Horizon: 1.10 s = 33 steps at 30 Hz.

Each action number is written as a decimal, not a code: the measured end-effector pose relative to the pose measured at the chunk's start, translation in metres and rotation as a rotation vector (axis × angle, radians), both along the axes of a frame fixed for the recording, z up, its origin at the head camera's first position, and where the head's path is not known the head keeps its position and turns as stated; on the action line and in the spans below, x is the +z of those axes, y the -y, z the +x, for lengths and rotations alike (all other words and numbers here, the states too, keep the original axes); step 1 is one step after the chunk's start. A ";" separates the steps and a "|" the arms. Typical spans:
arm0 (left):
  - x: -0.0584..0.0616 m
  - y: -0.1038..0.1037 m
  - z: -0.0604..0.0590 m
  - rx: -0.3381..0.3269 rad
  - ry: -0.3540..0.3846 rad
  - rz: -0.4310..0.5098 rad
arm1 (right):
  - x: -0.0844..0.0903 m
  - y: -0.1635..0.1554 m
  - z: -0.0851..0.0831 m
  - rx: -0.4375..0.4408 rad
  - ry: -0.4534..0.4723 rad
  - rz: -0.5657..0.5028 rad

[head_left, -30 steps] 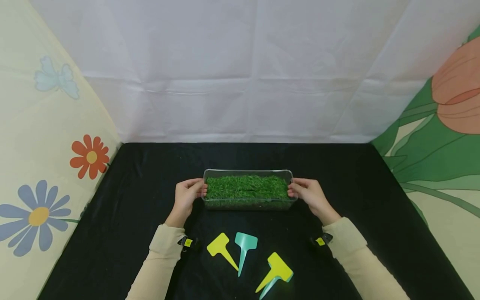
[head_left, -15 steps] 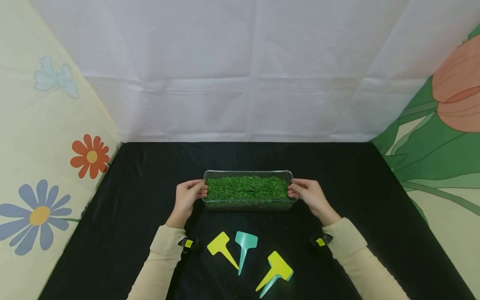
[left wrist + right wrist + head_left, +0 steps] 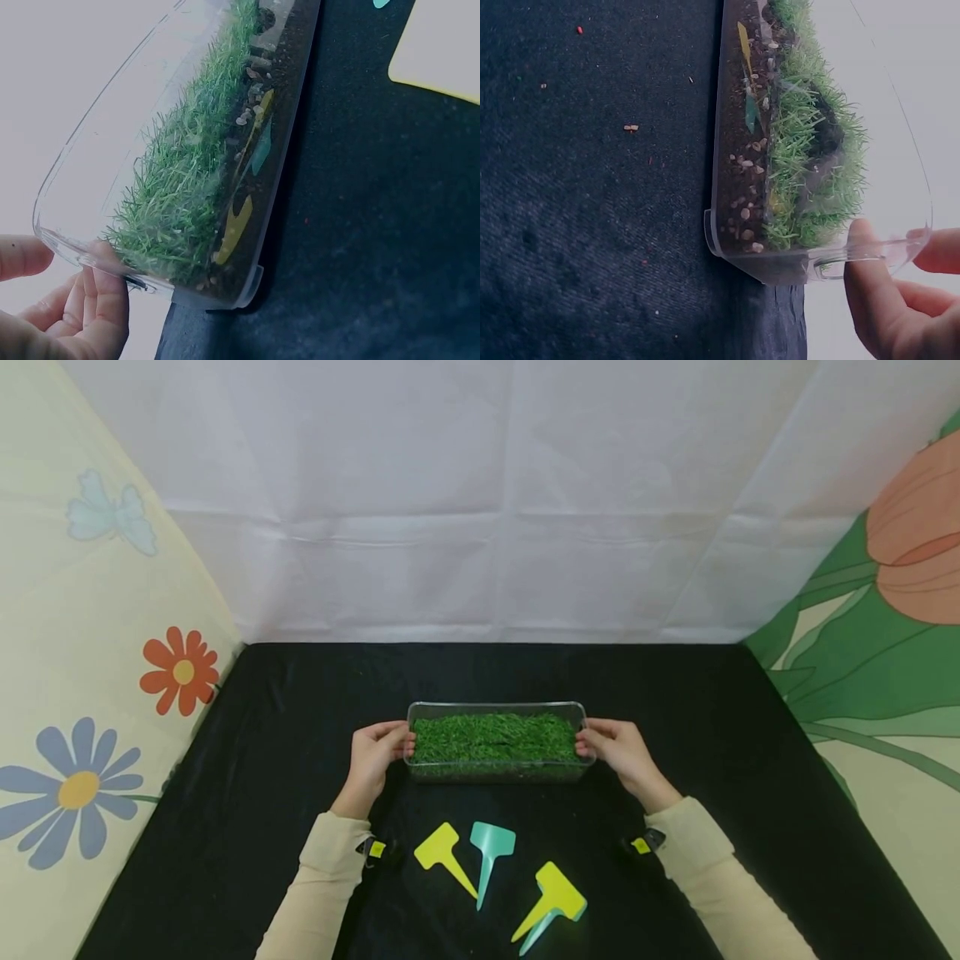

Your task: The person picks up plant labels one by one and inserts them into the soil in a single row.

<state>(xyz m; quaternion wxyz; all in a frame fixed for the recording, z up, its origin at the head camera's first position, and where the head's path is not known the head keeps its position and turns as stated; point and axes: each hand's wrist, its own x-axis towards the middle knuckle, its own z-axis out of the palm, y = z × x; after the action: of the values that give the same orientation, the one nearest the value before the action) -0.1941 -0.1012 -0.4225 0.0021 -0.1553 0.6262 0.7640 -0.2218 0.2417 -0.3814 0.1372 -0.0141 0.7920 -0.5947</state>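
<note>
A clear plastic tray (image 3: 495, 704) filled with soil and green grass (image 3: 493, 736) sits on the black cloth. My left hand (image 3: 397, 746) grips its left end and my right hand (image 3: 588, 744) grips its right end. In the left wrist view my left hand (image 3: 71, 296) has its thumb and fingers pinching the tray (image 3: 259, 169) at the rim. The right wrist view shows my right hand (image 3: 896, 289) pinching the rim of the tray (image 3: 735, 157) in the same way. Small stones lie in the soil against the wall.
Near my wrists lie flat plant labels: a yellow one (image 3: 441, 853), a teal one (image 3: 490, 850) and a yellow one (image 3: 553, 900) lying over a second teal one. White and flowered cloth walls close the black table (image 3: 675, 710) at the back and sides.
</note>
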 end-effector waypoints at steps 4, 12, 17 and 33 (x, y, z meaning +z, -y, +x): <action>0.002 0.000 0.001 0.000 0.001 0.000 | 0.000 0.001 0.001 -0.002 -0.002 0.002; 0.003 0.001 0.002 -0.007 -0.004 0.008 | 0.001 0.000 0.002 -0.005 0.009 0.010; 0.003 0.001 0.003 -0.005 -0.002 0.007 | 0.001 0.000 0.004 -0.003 0.003 0.014; -0.003 0.001 0.011 0.011 0.014 0.027 | 0.000 -0.001 0.014 -0.003 -0.002 0.014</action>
<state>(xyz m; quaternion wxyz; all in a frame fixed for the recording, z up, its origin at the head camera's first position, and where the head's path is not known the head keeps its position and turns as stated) -0.1833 -0.1017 -0.4259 0.0045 -0.1641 0.6151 0.7712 -0.2076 0.2427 -0.3819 0.1356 -0.0125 0.7963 -0.5894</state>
